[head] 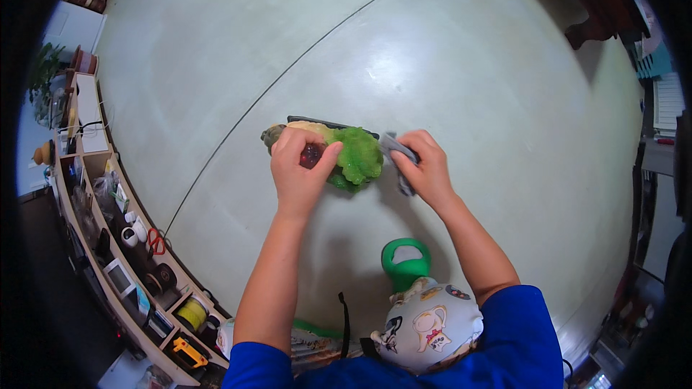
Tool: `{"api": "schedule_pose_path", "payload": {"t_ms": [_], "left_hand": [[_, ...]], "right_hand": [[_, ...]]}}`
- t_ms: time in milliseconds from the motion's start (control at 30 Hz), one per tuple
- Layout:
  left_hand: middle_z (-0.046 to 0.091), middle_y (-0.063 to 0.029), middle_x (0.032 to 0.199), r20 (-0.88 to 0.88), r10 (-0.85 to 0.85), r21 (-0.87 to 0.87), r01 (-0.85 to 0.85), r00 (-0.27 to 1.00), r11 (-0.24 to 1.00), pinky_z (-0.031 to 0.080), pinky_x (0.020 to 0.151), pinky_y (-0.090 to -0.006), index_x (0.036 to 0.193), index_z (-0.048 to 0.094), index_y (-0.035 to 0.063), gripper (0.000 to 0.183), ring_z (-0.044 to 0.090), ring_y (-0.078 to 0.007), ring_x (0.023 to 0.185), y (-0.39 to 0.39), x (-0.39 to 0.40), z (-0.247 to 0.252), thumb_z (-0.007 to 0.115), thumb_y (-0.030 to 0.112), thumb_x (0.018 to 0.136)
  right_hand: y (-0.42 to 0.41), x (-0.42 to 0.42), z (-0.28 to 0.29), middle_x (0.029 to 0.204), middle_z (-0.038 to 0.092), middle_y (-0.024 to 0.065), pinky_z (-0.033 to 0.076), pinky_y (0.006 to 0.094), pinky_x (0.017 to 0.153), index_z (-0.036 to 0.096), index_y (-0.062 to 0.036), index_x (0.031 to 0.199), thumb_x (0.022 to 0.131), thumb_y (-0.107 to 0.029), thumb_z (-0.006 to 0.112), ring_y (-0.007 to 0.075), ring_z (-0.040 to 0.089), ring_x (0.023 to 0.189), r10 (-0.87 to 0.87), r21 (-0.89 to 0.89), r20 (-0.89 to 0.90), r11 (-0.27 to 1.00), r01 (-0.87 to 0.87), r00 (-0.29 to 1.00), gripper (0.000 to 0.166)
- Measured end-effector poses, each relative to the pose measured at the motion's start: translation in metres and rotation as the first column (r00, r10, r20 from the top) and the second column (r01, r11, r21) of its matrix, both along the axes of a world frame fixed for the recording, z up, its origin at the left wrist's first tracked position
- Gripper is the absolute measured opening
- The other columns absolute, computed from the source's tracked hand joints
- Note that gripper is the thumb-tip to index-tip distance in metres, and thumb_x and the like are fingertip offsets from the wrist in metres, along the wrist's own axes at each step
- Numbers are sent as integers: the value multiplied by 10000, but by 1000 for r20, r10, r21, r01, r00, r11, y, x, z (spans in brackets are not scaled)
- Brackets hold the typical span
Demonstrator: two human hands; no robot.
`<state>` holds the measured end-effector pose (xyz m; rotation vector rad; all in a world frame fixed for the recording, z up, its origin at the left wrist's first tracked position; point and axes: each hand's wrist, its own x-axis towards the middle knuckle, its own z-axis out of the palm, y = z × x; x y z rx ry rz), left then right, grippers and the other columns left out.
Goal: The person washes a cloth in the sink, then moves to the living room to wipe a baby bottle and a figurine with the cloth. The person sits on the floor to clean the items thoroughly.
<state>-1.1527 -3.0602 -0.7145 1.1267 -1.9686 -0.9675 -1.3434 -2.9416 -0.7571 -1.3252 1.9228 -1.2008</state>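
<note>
A green, leafy cabbage-like ornament (358,156) is in front of me, just above or on the floor; I cannot tell which. It has a pale yellowish part, a grey-brown end (273,134) at the left and a black base (330,123) along its far side. My left hand (297,167) grips its left half, and a shiny dark red rounded part (312,155) shows between thumb and fingers. Bunched in my right hand (427,165) is a grey cloth (404,186), its upper end close to the ornament's right edge.
Pale smooth floor (459,92) with a dark seam surrounds the ornament. A compartmented wooden shelf (143,216) with red-handled scissors (157,241) and yellow spool (192,314) curves along the left. Dark wooden furniture (594,5) stands far right. My green shoe (405,267) is close below.
</note>
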Motion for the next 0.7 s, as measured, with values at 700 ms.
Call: {"api": "schedule_pose_path", "payload": {"t_ms": [700], "left_hand": [[555,-37,761,-5,6,-26,-7,1000,1000,412,681,-319,746,566,54,212,510,-192,708,0,0,1,772,100,721]], "right_hand": [[-35,-33,-35,953,606,46,498,343,742,660,-123,937,824,-93,616,251,606,866,242,259,-70,941,-217,968,125]]}}
